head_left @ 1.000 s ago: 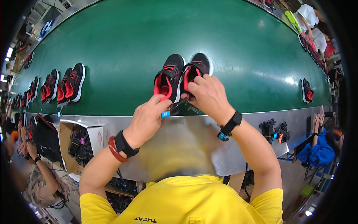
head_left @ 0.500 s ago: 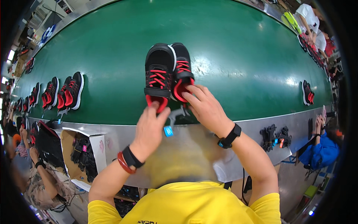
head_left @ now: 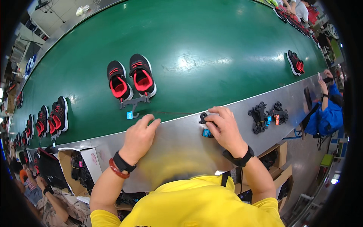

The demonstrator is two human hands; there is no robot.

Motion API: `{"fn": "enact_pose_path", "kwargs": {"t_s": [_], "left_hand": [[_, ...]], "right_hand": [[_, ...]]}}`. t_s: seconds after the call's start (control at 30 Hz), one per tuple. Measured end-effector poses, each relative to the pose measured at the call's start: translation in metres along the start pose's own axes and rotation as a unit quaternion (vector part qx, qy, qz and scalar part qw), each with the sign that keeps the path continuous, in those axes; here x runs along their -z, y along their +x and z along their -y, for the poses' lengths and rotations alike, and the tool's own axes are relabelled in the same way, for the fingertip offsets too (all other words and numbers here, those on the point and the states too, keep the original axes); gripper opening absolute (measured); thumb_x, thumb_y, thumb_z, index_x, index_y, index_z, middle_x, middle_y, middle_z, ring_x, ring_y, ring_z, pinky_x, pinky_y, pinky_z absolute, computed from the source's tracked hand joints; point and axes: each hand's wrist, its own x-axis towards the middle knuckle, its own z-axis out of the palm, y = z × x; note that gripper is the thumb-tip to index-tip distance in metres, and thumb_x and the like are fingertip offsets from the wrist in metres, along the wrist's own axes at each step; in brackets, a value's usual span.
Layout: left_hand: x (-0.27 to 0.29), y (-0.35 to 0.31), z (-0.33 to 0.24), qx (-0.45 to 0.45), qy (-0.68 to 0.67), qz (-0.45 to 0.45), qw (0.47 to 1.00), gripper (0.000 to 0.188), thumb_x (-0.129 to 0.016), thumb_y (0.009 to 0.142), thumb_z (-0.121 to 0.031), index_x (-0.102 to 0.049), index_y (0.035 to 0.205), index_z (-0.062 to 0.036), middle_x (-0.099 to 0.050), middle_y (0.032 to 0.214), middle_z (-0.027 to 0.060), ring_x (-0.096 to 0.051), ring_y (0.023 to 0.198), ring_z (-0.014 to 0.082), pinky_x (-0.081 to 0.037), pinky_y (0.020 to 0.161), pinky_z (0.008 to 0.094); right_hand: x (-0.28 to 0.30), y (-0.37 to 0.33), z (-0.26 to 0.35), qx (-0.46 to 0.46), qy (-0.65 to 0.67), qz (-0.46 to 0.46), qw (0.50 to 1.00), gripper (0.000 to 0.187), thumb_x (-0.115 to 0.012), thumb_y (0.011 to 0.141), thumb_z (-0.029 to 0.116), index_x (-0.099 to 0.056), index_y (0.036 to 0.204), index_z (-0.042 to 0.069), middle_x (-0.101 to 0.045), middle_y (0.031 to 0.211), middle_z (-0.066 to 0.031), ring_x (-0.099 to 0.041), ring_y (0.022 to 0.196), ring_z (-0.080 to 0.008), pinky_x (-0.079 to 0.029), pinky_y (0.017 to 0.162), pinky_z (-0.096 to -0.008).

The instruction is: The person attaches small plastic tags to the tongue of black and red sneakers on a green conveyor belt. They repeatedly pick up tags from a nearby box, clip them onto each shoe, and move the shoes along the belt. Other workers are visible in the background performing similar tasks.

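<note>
Both hands had come away from the pair of black-and-red sneakers [head_left: 142, 75], which half a second earlier had fingers at both heels. The pair now stood untouched on the green work surface [head_left: 211, 49], ahead and to the person's left, toes pointing away. A dark grey plastic hanger [head_left: 135, 101] spanned the two heels, its hook toward the person and a blue tag [head_left: 129, 115] beside it. That pair thus seemed finished with for the moment, and attention appeared to have passed to the steel ledge [head_left: 174, 151].

The left hand [head_left: 140, 134] hovered near the ledge's edge, fingers loosely curled, thumb a little apart, holding nothing. The right hand [head_left: 227, 130] had its thumb and forefinger bent over a black plastic hanger [head_left: 203, 118] with its own blue label [head_left: 206, 132]; the fingers hid much of it, so whether they had gripped it could not be told. Bundled hangers [head_left: 258, 117] lay farther right along the ledge.
</note>
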Motion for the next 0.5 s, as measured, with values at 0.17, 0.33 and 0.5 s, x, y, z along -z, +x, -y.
{"fn": "enact_pose_path", "kwargs": {"t_s": [0.17, 0.33, 0.5], "left_hand": [[-0.032, 0.026, 0.006, 0.137, 0.124, 0.063, 0.981, 0.049, -0.058, 0.082, -0.005, -0.048, 0.130, -0.0025, -0.056, 0.122, 0.0202, -0.067, 0.084, 0.0351, -0.056, 0.068, 0.0412], [-0.049, 0.020, 0.029, 0.122, 0.122, 0.091, 0.981, 0.025, -0.059, 0.083, -0.005, -0.058, 0.108, -0.0036, -0.060, 0.104, 0.0186, -0.062, 0.088, 0.0394, -0.052, 0.073, 0.0466], [-0.057, 0.014, 0.048, 0.125, 0.073, 0.089, 0.985, 0.007, -0.055, 0.090, -0.004, -0.051, 0.088, 0.0025, -0.058, 0.085, 0.0250, -0.055, 0.081, 0.0450, -0.043, 0.071, 0.0486]], "right_hand": [[0.001, -0.047, -0.014, -0.019, -0.047, -0.080, 0.995, 0.014, -0.073, 0.076, 0.010, -0.067, 0.089, 0.010, -0.062, 0.107, -0.0091, -0.055, 0.109, -0.0304, -0.039, 0.097, -0.0457], [-0.005, -0.087, -0.054, -0.040, -0.063, -0.173, 0.982, 0.023, -0.074, 0.071, 0.011, -0.065, 0.092, 0.013, -0.059, 0.113, -0.0086, -0.052, 0.114, -0.0312, -0.038, 0.096, -0.0465], [-0.023, -0.088, -0.065, -0.105, 0.022, -0.275, 0.955, 0.010, -0.070, 0.077, 0.013, -0.065, 0.085, 0.012, -0.059, 0.106, -0.0060, -0.053, 0.110, -0.0273, -0.038, 0.096, -0.0430]]}}
